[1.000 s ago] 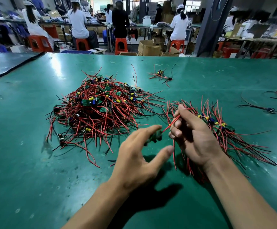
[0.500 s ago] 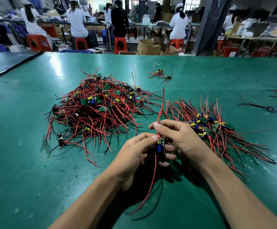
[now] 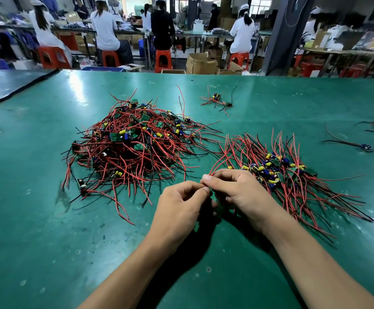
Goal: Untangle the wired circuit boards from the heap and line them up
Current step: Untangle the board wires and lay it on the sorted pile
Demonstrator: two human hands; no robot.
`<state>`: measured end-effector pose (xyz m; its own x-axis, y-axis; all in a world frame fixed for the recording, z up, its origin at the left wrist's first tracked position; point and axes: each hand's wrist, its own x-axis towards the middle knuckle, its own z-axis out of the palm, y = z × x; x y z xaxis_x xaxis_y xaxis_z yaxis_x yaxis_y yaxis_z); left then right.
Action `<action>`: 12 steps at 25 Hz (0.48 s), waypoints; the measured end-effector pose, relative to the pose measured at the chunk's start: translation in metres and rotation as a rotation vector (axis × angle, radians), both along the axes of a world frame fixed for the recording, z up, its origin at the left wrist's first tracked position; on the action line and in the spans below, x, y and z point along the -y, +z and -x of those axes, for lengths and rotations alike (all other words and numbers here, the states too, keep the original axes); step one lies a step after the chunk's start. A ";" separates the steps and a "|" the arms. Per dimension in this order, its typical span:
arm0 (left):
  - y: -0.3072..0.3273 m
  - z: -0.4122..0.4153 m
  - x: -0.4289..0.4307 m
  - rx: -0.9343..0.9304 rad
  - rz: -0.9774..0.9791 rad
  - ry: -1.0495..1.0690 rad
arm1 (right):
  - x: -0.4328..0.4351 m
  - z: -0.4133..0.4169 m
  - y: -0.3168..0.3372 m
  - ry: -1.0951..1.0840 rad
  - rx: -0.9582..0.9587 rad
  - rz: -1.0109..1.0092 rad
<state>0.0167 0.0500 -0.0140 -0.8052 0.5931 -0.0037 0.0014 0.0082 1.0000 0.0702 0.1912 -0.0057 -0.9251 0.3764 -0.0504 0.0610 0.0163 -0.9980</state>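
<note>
The green table (image 3: 36, 230) fills the view. On it, at ten o'clock from the hands, sits the heap (image 3: 132, 148): small green boards tangled in red and black wires. At two o'clock lies the row (image 3: 282, 172) of sorted boards, packed side by side, with their wires fanning out at both ends.

The right hand (image 3: 239, 192) rests just beside the row's near end, and its thumb and curled forefinger pinch a pair of red wires (image 3: 220, 162) that arc toward one o'clock. The left hand (image 3: 179, 210) touches it at nine o'clock, fingers curled, thumb and forefinger tips closed together. What they pinch is hidden.

Well apart at twelve o'clock lies a small cluster (image 3: 217, 101), and at three o'clock a stray board (image 3: 364, 146) with dark wires.
</note>
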 end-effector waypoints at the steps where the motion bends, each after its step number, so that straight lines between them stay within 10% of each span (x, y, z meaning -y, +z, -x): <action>1: -0.001 0.001 0.000 -0.102 0.054 0.053 | 0.001 0.001 -0.001 -0.029 -0.004 -0.040; 12: 0.006 0.003 0.002 -0.095 0.040 -0.003 | -0.008 0.007 0.003 -0.239 -0.095 0.273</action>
